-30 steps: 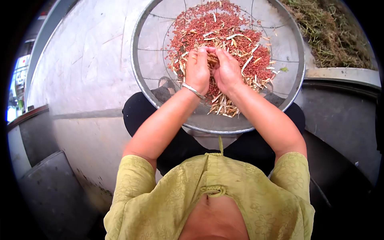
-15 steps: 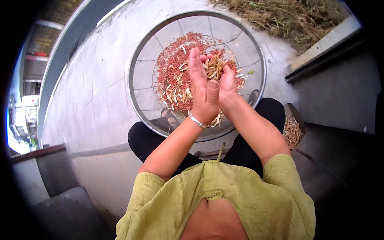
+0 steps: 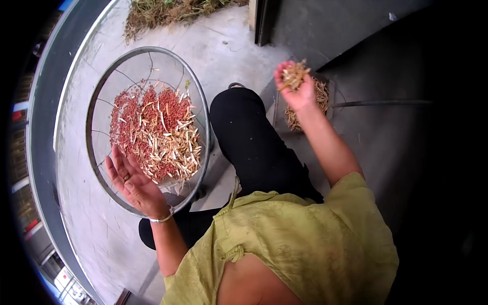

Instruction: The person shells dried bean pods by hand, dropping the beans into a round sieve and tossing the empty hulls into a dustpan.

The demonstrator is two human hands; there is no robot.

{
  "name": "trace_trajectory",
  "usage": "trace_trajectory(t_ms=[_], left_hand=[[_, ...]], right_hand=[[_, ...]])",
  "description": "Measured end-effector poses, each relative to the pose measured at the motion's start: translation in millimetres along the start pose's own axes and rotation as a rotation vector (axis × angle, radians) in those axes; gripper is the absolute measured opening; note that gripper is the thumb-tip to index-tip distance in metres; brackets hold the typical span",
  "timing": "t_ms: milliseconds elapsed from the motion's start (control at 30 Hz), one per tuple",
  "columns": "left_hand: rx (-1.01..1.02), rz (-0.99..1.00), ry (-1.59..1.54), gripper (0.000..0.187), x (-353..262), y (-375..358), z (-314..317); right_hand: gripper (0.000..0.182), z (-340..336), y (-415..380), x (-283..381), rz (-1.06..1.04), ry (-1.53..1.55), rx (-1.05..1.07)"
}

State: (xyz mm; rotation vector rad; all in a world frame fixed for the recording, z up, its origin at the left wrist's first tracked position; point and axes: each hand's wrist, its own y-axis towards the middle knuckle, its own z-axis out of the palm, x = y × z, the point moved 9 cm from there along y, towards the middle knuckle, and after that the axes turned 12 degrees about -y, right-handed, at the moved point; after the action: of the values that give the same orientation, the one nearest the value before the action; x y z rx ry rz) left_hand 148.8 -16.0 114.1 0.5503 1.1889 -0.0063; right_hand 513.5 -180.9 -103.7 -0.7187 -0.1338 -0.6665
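Note:
My right hand (image 3: 299, 91) is cupped, palm up, around a clump of dry pod husks (image 3: 294, 75). It is above a dustpan-like container (image 3: 330, 89), where more husks (image 3: 321, 96) lie. My left hand (image 3: 134, 188), with a ring and a bracelet at the wrist, has its fingers spread and holds nothing. It is over the near left part of a round mesh sieve (image 3: 207, 119). Inside the sieve are small red beans (image 3: 127, 109), with pale broken husks (image 3: 183, 152) thickest on the right side.
A heap of dried plants (image 3: 173, 12) lies on the concrete floor (image 3: 229, 46) at the top. A dark panel (image 3: 345, 30) stands at the upper right. My bent knee (image 3: 236, 109) is between sieve and container. A thin pole (image 3: 381, 103) runs right from the container.
My hands, together over the sieve before, are now apart. The right one has moved right with husks to the container; the left has opened near the sieve's rim. The view has turned right.

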Motion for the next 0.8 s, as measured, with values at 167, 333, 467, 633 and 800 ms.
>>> trace_trajectory(t_ms=[167, 333, 467, 633, 800], left_hand=[[-0.073, -0.322, 0.176, 0.05, 26, -25, -56], [-0.088, -0.446, 0.375, 0.044, 35, -30, -108], [-0.133, -0.507, 0.459, 0.043, 48, -24, -146], [-0.096, -0.424, 0.436, 0.04, 60, -7, -175], [-0.041, -0.427, 0.54, 0.024, 79, -8, -182]], right_hand=[[0.056, -260, 45, 118, -0.055, -0.815, -0.782], [0.037, -223, 1, 120, -0.154, -0.939, -0.783], [0.028, -141, 37, 90, -0.2, -0.808, -0.206], [0.021, 86, -24, 10, -0.303, -1.073, 0.328], [0.016, 215, -115, -146, -0.271, -1.847, 1.111]])
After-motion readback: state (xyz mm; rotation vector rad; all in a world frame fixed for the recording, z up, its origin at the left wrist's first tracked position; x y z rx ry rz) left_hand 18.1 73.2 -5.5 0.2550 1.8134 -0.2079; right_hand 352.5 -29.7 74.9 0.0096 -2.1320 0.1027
